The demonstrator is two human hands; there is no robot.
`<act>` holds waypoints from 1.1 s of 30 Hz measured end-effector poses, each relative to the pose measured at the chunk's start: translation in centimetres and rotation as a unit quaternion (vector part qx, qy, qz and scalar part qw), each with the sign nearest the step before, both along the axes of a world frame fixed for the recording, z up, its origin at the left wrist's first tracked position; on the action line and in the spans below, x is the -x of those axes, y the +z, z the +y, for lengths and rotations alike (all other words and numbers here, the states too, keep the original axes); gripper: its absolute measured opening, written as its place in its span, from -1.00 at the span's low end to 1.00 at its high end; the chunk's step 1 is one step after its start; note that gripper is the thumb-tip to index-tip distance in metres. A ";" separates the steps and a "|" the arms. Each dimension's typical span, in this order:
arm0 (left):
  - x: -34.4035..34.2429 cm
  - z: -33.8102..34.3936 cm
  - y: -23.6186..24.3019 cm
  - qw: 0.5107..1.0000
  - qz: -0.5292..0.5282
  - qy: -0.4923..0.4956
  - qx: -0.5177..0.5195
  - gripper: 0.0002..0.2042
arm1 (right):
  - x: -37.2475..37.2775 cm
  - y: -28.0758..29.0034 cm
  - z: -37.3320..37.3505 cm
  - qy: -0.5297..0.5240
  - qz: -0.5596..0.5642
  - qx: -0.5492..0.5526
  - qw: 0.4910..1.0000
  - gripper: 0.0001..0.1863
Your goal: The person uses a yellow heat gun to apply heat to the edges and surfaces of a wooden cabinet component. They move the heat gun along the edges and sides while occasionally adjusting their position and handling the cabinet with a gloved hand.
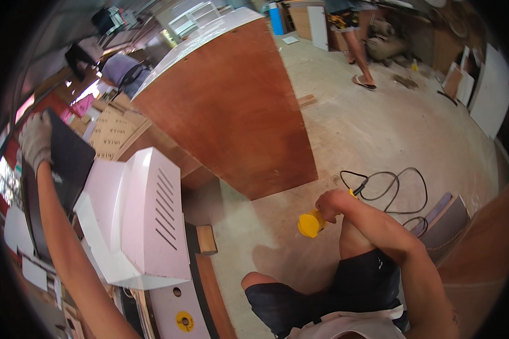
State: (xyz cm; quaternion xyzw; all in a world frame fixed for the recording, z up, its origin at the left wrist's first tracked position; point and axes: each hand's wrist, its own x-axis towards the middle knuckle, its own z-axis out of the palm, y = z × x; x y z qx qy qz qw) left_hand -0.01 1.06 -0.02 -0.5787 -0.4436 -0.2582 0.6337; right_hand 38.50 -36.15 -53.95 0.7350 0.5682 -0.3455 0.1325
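Note:
At the far left, my left hand (37, 138) wears a pale work glove. Its fingers are closed over the upper edge of a flat black panel (70, 155). Low in front of me, beside my knee, my right hand (331, 204) is bare and wrapped round a yellow corded power tool (309, 225). The palm hides most of the tool's body, so I cannot tell its exact kind. A black cord (398, 179) trails from it in loops over the floor. Next to the black panel stands a white housing (138, 220) with a row of slots.
A tall reddish-brown wooden cabinet (237, 107) stands ahead. Below the white housing is a panel with a yellow round label (184, 321). A person in sandals (365, 62) walks at the back right; another person (121, 70) bends at the back left. White boards (490, 93) lean at right.

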 end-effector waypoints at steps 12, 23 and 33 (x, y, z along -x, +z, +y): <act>-4.6 -7.4 -2.6 0.994 0.009 0.007 -0.112 -0.68 | -0.9 -2.5 0.3 0.026 0.025 -0.017 0.999 -0.48; -7.1 -9.7 -2.4 0.990 -0.061 0.125 0.017 -0.71 | -1.4 -1.7 -0.2 0.011 0.023 0.021 0.999 -0.48; -2.0 -5.0 -3.0 0.999 0.008 -0.041 -0.036 -0.69 | -0.8 -0.2 -0.4 0.005 0.014 0.040 0.999 -0.41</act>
